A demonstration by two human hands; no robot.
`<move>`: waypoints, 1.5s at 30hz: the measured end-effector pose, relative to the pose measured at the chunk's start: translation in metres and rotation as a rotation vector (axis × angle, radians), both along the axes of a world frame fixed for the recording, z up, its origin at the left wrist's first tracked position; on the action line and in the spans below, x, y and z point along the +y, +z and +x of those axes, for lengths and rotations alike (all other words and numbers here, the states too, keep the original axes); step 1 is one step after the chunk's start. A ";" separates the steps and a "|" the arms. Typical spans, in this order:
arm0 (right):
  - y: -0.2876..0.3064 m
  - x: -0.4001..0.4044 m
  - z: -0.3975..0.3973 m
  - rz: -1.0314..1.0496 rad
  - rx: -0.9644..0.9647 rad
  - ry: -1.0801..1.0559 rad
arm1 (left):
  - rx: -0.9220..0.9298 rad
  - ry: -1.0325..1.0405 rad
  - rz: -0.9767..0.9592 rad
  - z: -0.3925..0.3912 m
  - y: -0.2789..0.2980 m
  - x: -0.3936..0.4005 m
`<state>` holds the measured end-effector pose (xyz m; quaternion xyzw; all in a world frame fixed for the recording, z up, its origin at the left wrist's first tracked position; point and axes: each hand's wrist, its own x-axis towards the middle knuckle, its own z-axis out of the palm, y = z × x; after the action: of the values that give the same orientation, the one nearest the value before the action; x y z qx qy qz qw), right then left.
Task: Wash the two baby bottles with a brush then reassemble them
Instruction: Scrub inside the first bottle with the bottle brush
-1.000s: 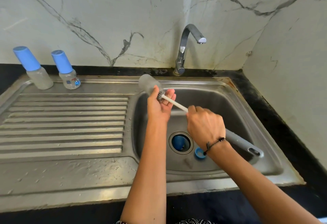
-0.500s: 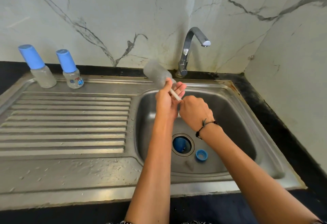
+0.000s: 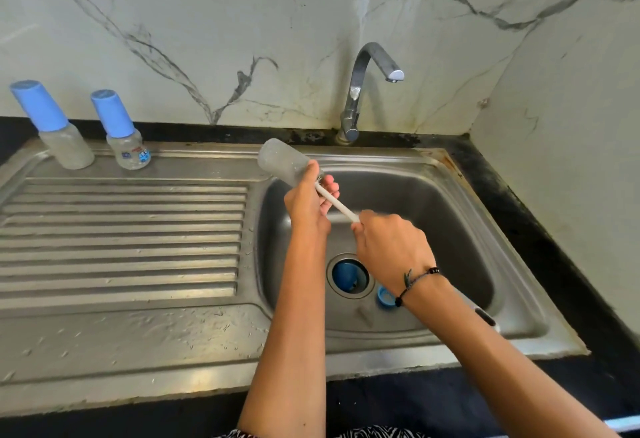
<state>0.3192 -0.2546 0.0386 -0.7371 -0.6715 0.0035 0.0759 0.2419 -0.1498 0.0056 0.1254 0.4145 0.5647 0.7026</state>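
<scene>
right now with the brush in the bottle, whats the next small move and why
Probably push the brush back in and twist: the left hand holds the open bottle over the sink, the right hand grips the handle, and the tap is dry.

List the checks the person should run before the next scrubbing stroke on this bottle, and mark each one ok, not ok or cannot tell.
1. Left hand grips the open bottle near its mouth: ok.
2. Right hand holds the brush by its stem: ok.
3. Brush stem enters the bottle mouth: ok.
4. Bristles reach the bottle's bottom: cannot tell, the wall is cloudy.
5. Water runs from the tap: not ok, no stream shows.
6. The blue ring is safe in the sink: not ok, it lies beside the open drain.
</scene>
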 end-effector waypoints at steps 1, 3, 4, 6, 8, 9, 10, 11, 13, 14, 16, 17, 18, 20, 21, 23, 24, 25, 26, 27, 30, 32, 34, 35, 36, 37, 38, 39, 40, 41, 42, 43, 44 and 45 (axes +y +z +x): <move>-0.001 -0.002 0.002 0.004 -0.042 0.001 | -0.005 -0.002 -0.009 0.001 0.000 -0.001; -0.005 -0.006 0.004 0.023 -0.121 0.005 | -0.009 0.000 -0.034 0.003 -0.001 -0.002; -0.005 -0.008 0.004 0.036 -0.150 0.013 | -0.010 0.003 -0.045 0.003 -0.001 -0.002; -0.006 -0.011 0.004 0.054 -0.198 0.034 | -0.013 0.008 -0.059 0.003 -0.002 -0.002; -0.006 -0.014 0.005 0.067 -0.225 0.029 | -0.006 0.018 -0.063 0.004 -0.003 -0.002; -0.007 -0.015 0.005 0.099 -0.224 0.031 | -0.003 0.022 -0.063 0.004 -0.003 -0.002; -0.007 -0.016 0.005 0.128 -0.241 0.025 | -0.002 0.026 -0.063 0.004 -0.003 -0.002; -0.006 -0.017 0.003 0.138 -0.265 0.009 | -0.003 0.031 -0.066 0.003 -0.003 -0.002; -0.007 -0.016 0.000 0.139 -0.273 -0.043 | -0.012 0.037 -0.081 0.002 -0.003 -0.001; -0.008 -0.016 -0.001 0.156 -0.251 -0.056 | -0.017 0.038 -0.089 0.001 -0.004 -0.001; -0.008 -0.018 -0.003 0.150 -0.227 -0.056 | -0.026 0.036 -0.104 0.001 -0.004 -0.001; -0.007 -0.020 -0.004 0.153 -0.225 -0.049 | -0.032 0.033 -0.109 0.001 -0.004 -0.002; -0.006 -0.021 -0.004 0.154 -0.225 -0.046 | -0.038 0.032 -0.111 0.001 -0.003 -0.001; -0.005 -0.022 -0.005 0.145 -0.229 -0.041 | -0.054 0.033 -0.118 0.001 -0.003 -0.001; -0.006 -0.022 -0.005 0.149 -0.230 -0.039 | -0.065 0.036 -0.128 0.001 -0.004 0.000; -0.009 -0.023 -0.005 0.152 -0.234 -0.034 | -0.089 0.045 -0.156 0.000 -0.007 0.000; -0.010 -0.024 -0.006 0.150 -0.238 -0.034 | -0.100 0.049 -0.166 0.000 -0.009 0.000; -0.012 -0.024 -0.006 0.149 -0.244 -0.035 | -0.111 0.051 -0.173 -0.001 -0.010 0.000; -0.013 -0.025 -0.007 0.151 -0.249 -0.034 | -0.121 0.054 -0.177 -0.002 -0.011 0.001; -0.014 -0.025 -0.008 0.147 -0.252 -0.034 | -0.129 0.059 -0.179 -0.003 -0.011 0.002; -0.014 -0.027 -0.011 0.158 -0.262 -0.027 | -0.135 0.082 -0.182 -0.007 -0.011 0.004; -0.015 -0.028 -0.012 0.204 -0.270 -0.013 | -0.146 0.080 -0.184 -0.009 -0.011 0.006; -0.019 -0.028 -0.013 0.226 -0.282 -0.013 | -0.154 0.065 -0.176 -0.011 -0.010 0.008; -0.019 -0.027 -0.013 0.223 -0.296 -0.028 | -0.145 0.048 -0.167 -0.012 -0.010 0.008; -0.016 -0.026 -0.014 0.214 -0.330 -0.041 | -0.126 0.024 -0.154 -0.011 -0.010 0.008; -0.013 -0.024 -0.015 0.190 -0.376 -0.052 | -0.104 -0.007 -0.135 -0.009 -0.008 0.007; -0.009 -0.021 -0.016 0.155 -0.405 -0.042 | -0.083 -0.041 -0.108 -0.007 -0.006 0.006; -0.005 -0.016 -0.015 0.099 -0.384 -0.028 | -0.064 -0.073 -0.079 -0.005 -0.003 0.004; -0.002 -0.009 -0.013 0.067 -0.342 -0.015 | -0.043 -0.096 -0.047 -0.004 -0.001 0.004; 0.001 -0.003 -0.011 0.051 -0.292 -0.018 | -0.024 -0.107 -0.011 -0.004 0.000 0.005; 0.003 0.002 -0.009 0.043 -0.251 -0.031 | -0.017 -0.112 0.029 -0.005 0.002 0.006; 0.005 0.007 -0.007 0.047 -0.230 -0.036 | -0.025 -0.121 0.064 -0.006 0.002 0.007; 0.006 0.011 -0.006 0.047 -0.211 -0.036 | -0.049 -0.136 0.089 -0.007 0.003 0.007; 0.009 0.014 -0.007 0.037 -0.187 -0.030 | -0.077 -0.157 0.104 -0.007 0.004 0.006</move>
<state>0.3118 -0.2403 0.0473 -0.7425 -0.6646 -0.0788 0.0265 0.2353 -0.1440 0.0091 0.1722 0.3461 0.5332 0.7525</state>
